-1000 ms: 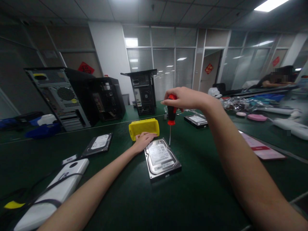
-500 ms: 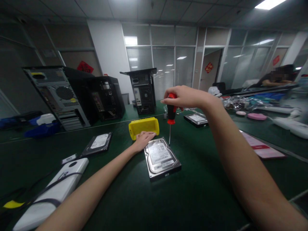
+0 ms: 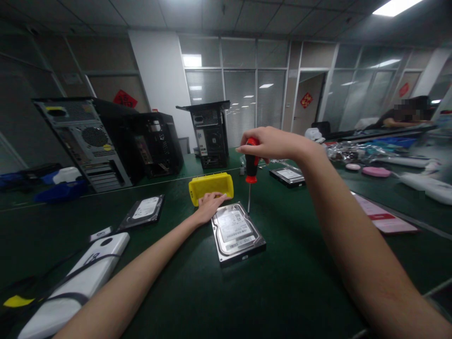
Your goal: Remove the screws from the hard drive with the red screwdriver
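Note:
A silver hard drive point(image 3: 233, 230) lies label side up on the dark green tabletop. My left hand point(image 3: 209, 207) is closed at its far left corner, fingers bent along the far edge; the exact contact is partly hidden. A yellow plastic bin point(image 3: 212, 184) sits just behind these fingers. From above, my right hand point(image 3: 263, 140) wraps round the red and black handle of a screwdriver point(image 3: 252, 165). The screwdriver stands nearly upright, its tip at the drive's far right edge. Whether the tip sits in a screw is too small to make out.
Other hard drives lie at the left point(image 3: 145, 209) and at the back right point(image 3: 288, 175). Black computer cases point(image 3: 212, 136) stand behind. A white power strip point(image 3: 81, 282) with dark cables lies front left. A pink-and-white booklet point(image 3: 384, 214) rests at the right. Another person point(image 3: 406, 115) sits far right.
The fingers of my left hand have shifted slightly at the drive's corner. The right hand, screwdriver and hard drive look almost unmoved.

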